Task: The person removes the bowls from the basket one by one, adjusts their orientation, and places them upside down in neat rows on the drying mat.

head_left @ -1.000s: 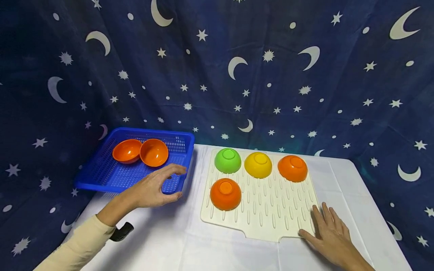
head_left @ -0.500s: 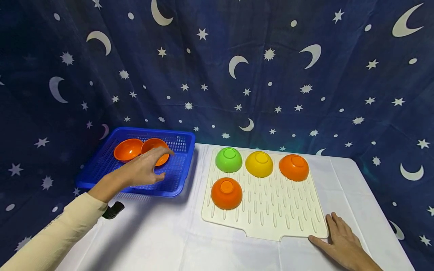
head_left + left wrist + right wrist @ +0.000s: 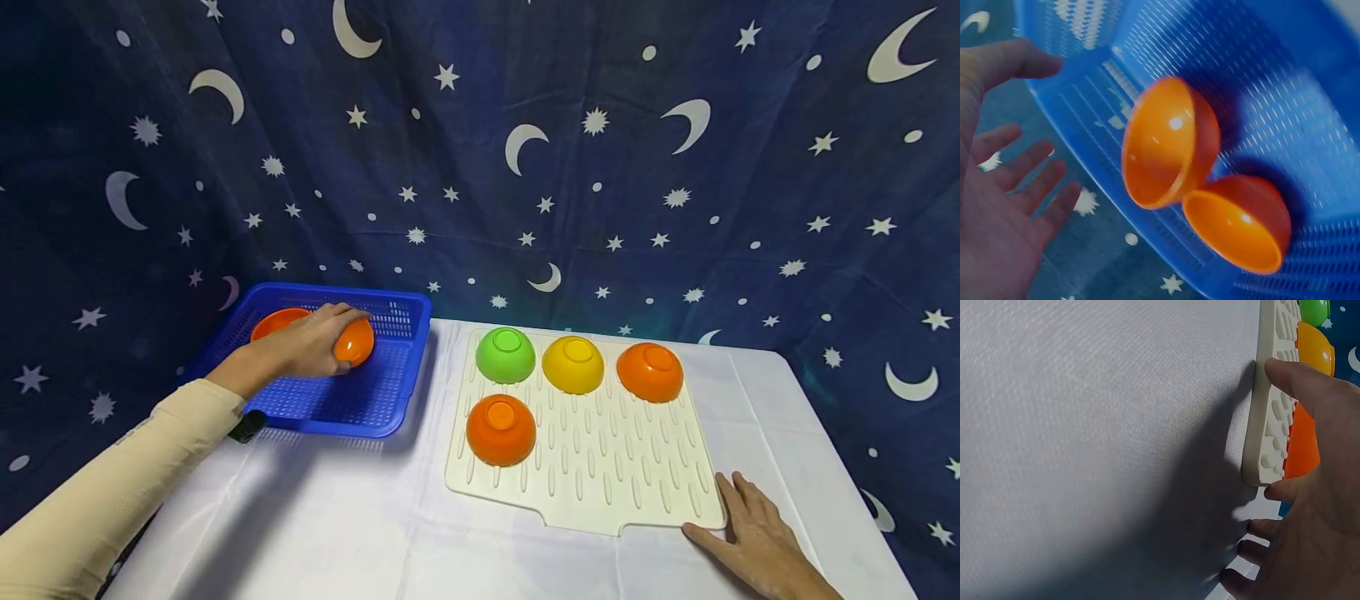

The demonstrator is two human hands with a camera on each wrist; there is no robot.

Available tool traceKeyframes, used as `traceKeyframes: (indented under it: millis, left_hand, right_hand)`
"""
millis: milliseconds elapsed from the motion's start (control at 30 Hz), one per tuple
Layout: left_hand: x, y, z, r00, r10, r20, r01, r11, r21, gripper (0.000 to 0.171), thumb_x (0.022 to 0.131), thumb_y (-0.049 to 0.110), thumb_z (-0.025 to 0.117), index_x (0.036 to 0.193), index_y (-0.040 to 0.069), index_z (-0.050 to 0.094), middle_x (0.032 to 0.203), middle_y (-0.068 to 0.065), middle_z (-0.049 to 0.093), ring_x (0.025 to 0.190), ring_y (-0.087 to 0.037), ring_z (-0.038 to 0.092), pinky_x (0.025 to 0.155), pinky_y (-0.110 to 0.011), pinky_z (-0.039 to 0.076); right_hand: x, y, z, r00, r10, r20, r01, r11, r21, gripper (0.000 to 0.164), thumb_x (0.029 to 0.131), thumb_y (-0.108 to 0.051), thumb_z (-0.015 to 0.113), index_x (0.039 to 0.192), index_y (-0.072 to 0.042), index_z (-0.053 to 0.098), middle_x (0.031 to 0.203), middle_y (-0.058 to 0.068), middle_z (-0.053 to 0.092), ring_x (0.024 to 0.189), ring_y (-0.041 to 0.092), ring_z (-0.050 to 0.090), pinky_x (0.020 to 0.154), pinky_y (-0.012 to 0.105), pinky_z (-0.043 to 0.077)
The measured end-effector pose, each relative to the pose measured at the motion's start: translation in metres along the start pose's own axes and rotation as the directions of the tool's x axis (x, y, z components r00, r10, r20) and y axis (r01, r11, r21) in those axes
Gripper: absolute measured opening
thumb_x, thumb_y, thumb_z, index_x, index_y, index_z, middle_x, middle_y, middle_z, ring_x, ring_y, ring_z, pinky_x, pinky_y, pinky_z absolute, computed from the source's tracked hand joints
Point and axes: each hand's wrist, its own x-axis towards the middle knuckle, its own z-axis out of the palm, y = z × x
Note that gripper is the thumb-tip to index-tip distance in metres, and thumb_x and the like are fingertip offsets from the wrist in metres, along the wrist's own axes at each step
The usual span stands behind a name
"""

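Over the blue basket (image 3: 358, 427), my left hand (image 3: 309, 340) has its thumb and fingers on opposite sides of an orange bowl (image 3: 356, 342), seemingly pinching it, though its palm side is hidden. A second orange bowl (image 3: 277, 322) lies to its left, partly behind the hand. In the left wrist view both bowls, tilted, show beyond the spread left thumb and fingers (image 3: 1007, 62). My right hand (image 3: 757, 537) rests with straight fingers at the near right corner of the white ridged mat (image 3: 592, 467); its thumb (image 3: 1291, 378) touches the mat's edge.
Upside down on the mat stand a green bowl (image 3: 506, 356), a yellow bowl (image 3: 573, 365) and two orange bowls, one back right (image 3: 650, 372), one front left (image 3: 501, 430). A white cloth (image 3: 337, 517) covers the table. A starry curtain (image 3: 480, 167) hangs behind.
My left hand has moved forward and left, over the basket, and come down onto the right orange bowl. My right hand slid right and slightly nearer along the mat's corner, then stayed.
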Motion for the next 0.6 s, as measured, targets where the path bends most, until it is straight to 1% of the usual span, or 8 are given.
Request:
traceKeyframes:
  millis: [100,233,333,400,500,600]
  left_hand:
    - [0.009,-0.012,-0.001,0.999,0.003,0.033,-0.006,0.998,0.068,0.085,0.072,0.016,0.087,0.144,-0.004,0.047,0.144,-0.032,0.044,0.131,-0.050,0.041,0.103,-0.067,0.038]
    - [0.015,-0.025,-0.001,0.996,-0.050,0.079,0.041,0.994,0.105,0.094,0.070,0.022,0.091,0.145,-0.007,0.043,0.145,-0.034,0.041,0.135,-0.053,0.034,0.107,-0.067,0.032]
    - [0.018,-0.031,0.000,0.990,-0.105,0.097,0.095,0.990,0.107,0.098,0.068,0.023,0.093,0.146,-0.007,0.041,0.146,-0.035,0.038,0.136,-0.055,0.032,0.109,-0.067,0.030]
    - [0.019,-0.035,0.002,0.986,-0.130,0.103,0.120,0.987,0.106,0.102,0.067,0.023,0.094,0.147,-0.007,0.038,0.147,-0.036,0.036,0.136,-0.057,0.031,0.109,-0.068,0.029]
    - [0.021,-0.038,0.006,0.972,-0.187,0.144,0.176,0.981,0.085,0.111,0.067,0.020,0.094,0.152,-0.007,0.029,0.152,-0.036,0.029,0.138,-0.058,0.027,0.110,-0.068,0.026]
    - [0.023,-0.040,0.011,0.960,-0.209,0.185,0.198,0.977,0.076,0.120,0.068,0.018,0.095,0.156,-0.004,0.018,0.155,-0.035,0.021,0.139,-0.058,0.023,0.110,-0.070,0.024]
  right_hand:
    - [-0.001,0.002,0.001,1.000,0.006,-0.004,-0.006,1.000,-0.003,0.118,0.090,-0.074,0.053,0.150,0.020,0.014,0.147,0.048,0.003,0.131,0.070,0.007,0.099,0.083,0.011]
    - [-0.002,0.002,0.002,1.000,0.009,-0.004,-0.009,1.000,0.021,0.119,0.090,-0.074,0.053,0.151,0.019,0.013,0.148,0.047,0.000,0.133,0.068,0.003,0.100,0.082,0.005]
    - [-0.002,0.002,0.002,1.000,0.017,-0.002,-0.017,0.999,0.039,0.120,0.088,-0.075,0.054,0.152,0.017,0.012,0.149,0.046,-0.001,0.135,0.066,0.000,0.101,0.081,0.001]
    - [-0.002,0.002,0.003,1.000,0.023,-0.003,-0.022,0.999,0.041,0.121,0.087,-0.076,0.055,0.152,0.017,0.013,0.149,0.046,-0.001,0.135,0.066,0.001,0.101,0.081,0.001]
    - [-0.001,0.003,0.004,1.000,0.021,-0.008,-0.021,0.999,0.035,0.120,0.087,-0.076,0.054,0.153,0.016,0.013,0.150,0.045,-0.001,0.134,0.066,0.002,0.101,0.082,0.002]
    - [-0.002,0.004,0.005,1.000,0.012,-0.016,-0.012,0.999,0.031,0.119,0.089,-0.074,0.054,0.152,0.017,0.013,0.150,0.045,0.000,0.133,0.068,0.003,0.100,0.083,0.003]
